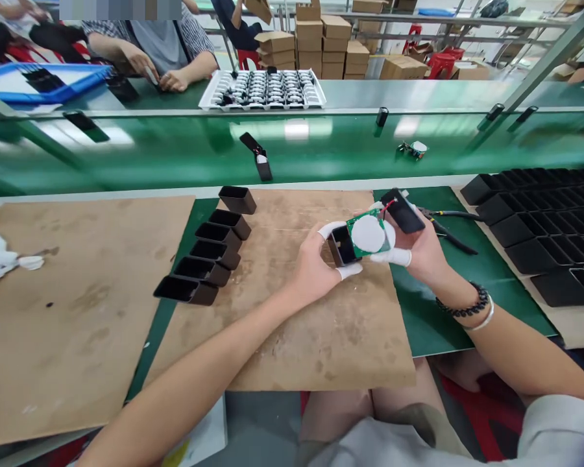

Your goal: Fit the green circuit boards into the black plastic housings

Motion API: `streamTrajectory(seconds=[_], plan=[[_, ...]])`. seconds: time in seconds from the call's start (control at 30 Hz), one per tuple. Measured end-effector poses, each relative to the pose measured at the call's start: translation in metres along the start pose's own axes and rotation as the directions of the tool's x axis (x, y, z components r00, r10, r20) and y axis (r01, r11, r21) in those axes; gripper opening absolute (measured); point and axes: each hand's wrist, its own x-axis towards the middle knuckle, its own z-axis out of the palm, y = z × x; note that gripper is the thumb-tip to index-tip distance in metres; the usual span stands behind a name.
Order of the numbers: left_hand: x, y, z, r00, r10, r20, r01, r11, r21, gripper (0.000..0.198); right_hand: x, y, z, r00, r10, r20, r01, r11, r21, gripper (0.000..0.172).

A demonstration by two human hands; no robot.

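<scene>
White finger cots cover some fingertips of both hands. My left hand is closed around a black rectangular case above the brown board, its open end facing right. My right hand grips a green circuit board with a round white disc on it, at the mouth of the case. A red wire joins the board to a black flat panel, which also rests in my right hand. Whether the board's edge is inside the case I cannot tell. Several empty black cases stand in a slanted row to the left.
Pliers lie on the green mat right of my hand. Many black cases fill the right side. Beyond, a green conveyor belt carries a circuit board and an opened black case. Across it, a person works beside a white tray.
</scene>
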Motion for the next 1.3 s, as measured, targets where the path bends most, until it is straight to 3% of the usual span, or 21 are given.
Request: streamTrajectory(seconds=[0.1,0.2,0.33,0.53,0.77,1.0,1.3], plan=[[-0.005,0.008,0.002,0.999,0.040,0.004,-0.040,0.997,0.065,0.061,-0.011,-0.004,0.001,0.993,-0.076,0.087,0.086,0.989,-0.122,0.055],[-0.005,0.010,-0.002,0.996,0.088,0.004,-0.088,0.988,0.130,0.060,-0.015,-0.011,0.003,0.982,-0.071,0.177,0.106,0.974,-0.199,0.045],[-0.003,0.010,-0.006,0.994,0.106,0.004,-0.105,0.975,0.194,0.061,-0.013,-0.014,0.002,0.973,-0.145,0.178,0.193,0.937,-0.292,0.038],[-0.004,0.012,-0.007,0.997,0.081,-0.015,-0.077,0.979,0.187,0.060,-0.011,-0.007,-0.004,0.904,-0.340,0.261,0.415,0.847,-0.331,0.045],[-0.004,0.011,-0.006,0.996,0.091,0.015,-0.092,0.976,0.199,0.059,-0.011,-0.005,-0.002,0.911,-0.334,0.240,0.396,0.870,-0.295,0.044],[-0.005,0.011,-0.005,0.995,0.089,0.042,-0.096,0.978,0.187,0.061,-0.013,0.004,-0.003,0.916,-0.333,0.223,0.379,0.902,-0.207,0.053],[-0.005,0.006,-0.006,0.987,0.153,0.040,-0.158,0.966,0.203,0.064,-0.012,0.007,-0.005,0.890,-0.366,0.272,0.438,0.854,-0.282,0.052]])
